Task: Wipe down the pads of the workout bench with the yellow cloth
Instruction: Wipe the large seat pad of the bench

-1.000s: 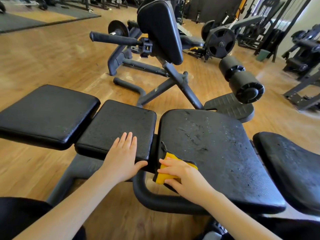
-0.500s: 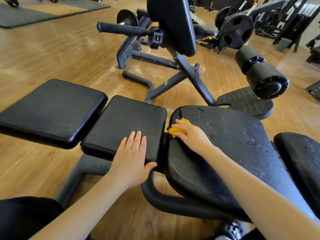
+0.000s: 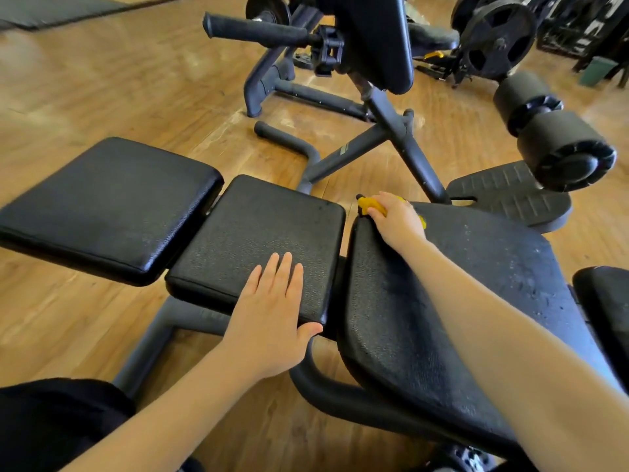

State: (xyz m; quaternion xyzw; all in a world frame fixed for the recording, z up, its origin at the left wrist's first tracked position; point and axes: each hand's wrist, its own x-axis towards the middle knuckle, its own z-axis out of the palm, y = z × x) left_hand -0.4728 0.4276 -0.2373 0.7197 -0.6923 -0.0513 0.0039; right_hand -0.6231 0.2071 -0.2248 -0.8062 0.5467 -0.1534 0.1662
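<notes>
Your right hand presses the yellow cloth at the large pad's far corner, mid-frame; sweep overlapping strokes back while your flat, fingers-straight left hand steadies.

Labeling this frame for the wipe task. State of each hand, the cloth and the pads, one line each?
left hand: flat, fingers straight, resting on the middle pad.
right hand: pressing the yellow cloth at the large pad's far corner.
yellow cloth: bunched, mostly covered by the hand.
middle pad: dry-looking.
large pad: speckled with droplets or marks.
left pad: untouched, glossy.
</notes>
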